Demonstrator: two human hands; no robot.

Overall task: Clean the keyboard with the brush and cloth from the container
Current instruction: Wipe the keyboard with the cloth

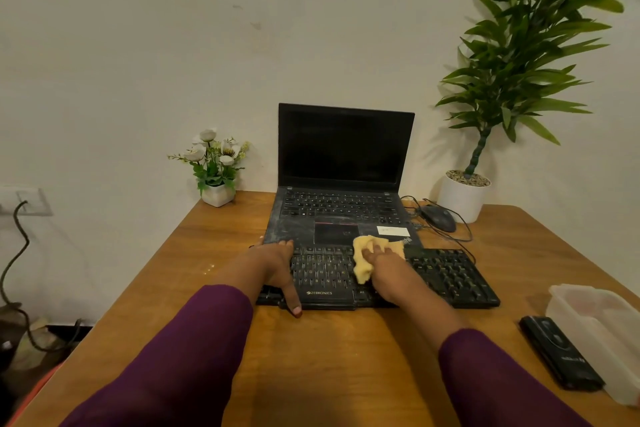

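Head view, nearest first: two purple sleeves reach forward over the wooden table toward the black keyboard, which lies across the middle of the table. Nearer than the keyboard and to its right stands the translucent white container, with a flat black case just beside it on the side toward the keyboard. I cannot pick out the brush anywhere (whether it is in the container is hidden by the cloudy wall).

On the keyboard's left end the left hand lies flat, fingers stretched out to the far edge and thumb down at the near edge, bracing it rather than clutching it. At the middle of the keyboard the right hand has its fingers curled into the bunched yellow cloth and presses it on the keys, the cloth's top spilling over the far edge.

Beyond the keyboard and touching it sits an open laptop, screen dark. Farther right of that is a mouse, then a tall potted plant. A small flower pot stands far off to the keyboard's left.

The wiping step looks to be in hand. The next stroke probably calls for sliding the cloth right over the uncovered keys while the left hand steadies the board.
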